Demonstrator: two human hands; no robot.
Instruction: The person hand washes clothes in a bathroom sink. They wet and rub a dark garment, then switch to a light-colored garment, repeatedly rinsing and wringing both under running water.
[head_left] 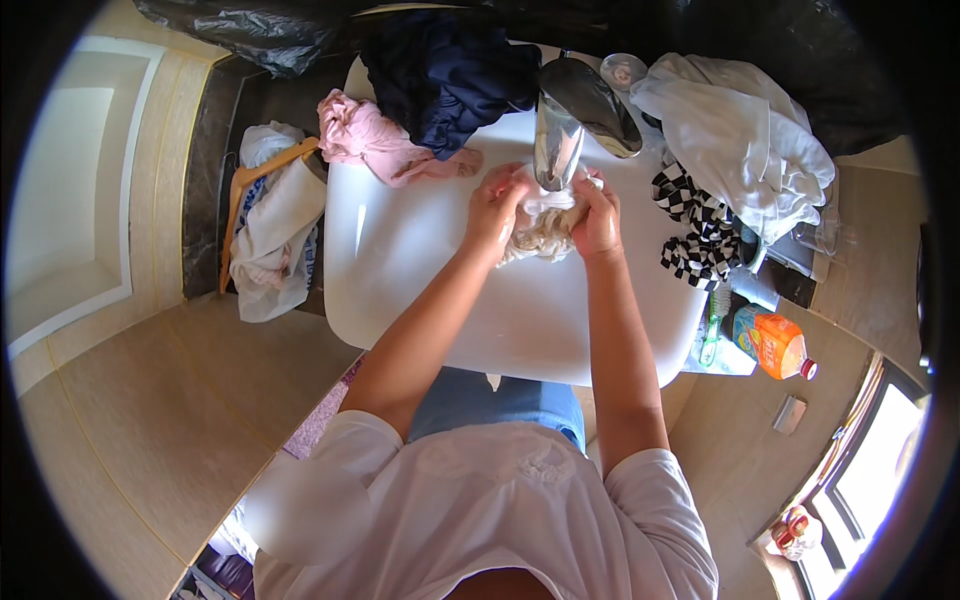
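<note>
A bunched white and cream cloth (543,238) is held in both hands just under the spout of a chrome faucet (556,150), over a white sink (400,290). My left hand (494,212) grips its left side, fingers curled into the folds. On the other side my right hand (598,216) has its fingers closed around the cloth. The lower folds hang loosely between the two hands. Whether water is running cannot be made out.
Pink cloth (375,140) and dark navy cloth (450,75) lie over the sink's back left. White fabric (745,130) and a black-and-white checked cloth (700,235) sit at the right. An orange bottle (775,342), a green brush (712,335) and a wooden hanger (238,205) flank the sink.
</note>
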